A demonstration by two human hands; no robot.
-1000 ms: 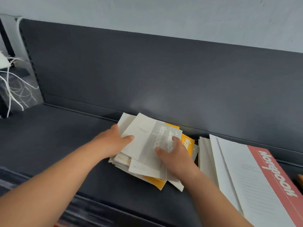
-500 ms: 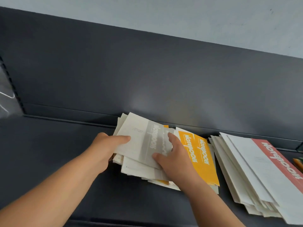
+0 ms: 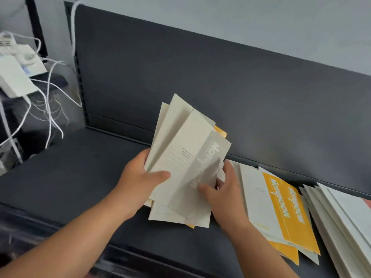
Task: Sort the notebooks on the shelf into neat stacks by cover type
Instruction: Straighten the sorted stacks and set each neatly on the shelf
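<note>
A fanned bundle of cream notebooks with grey title bands [image 3: 186, 155] is tilted up off the dark shelf [image 3: 80, 169]. My left hand [image 3: 140, 181] grips the bundle's left edge, thumb across the top cover. My right hand [image 3: 222, 189] holds its lower right edge, thumb on the grey band. An orange edge peeks out behind the bundle. To the right lies a pile of notebooks with orange bands [image 3: 285, 215], flat on the shelf. A stack of larger white notebooks [image 3: 341, 223] lies at the far right.
The shelf's dark back panel [image 3: 200, 87] rises right behind the notebooks. At the far left, beyond the shelf upright, white boxes [image 3: 14, 75] and loose white cables [image 3: 50, 93] hang over a dark bin. The shelf's front lip runs below my forearms.
Both hands have lifted the grey-banded bundle up off the shelf and tilted it towards the back panel. The orange-banded notebooks stay lying to the right. My head has turned left.
</note>
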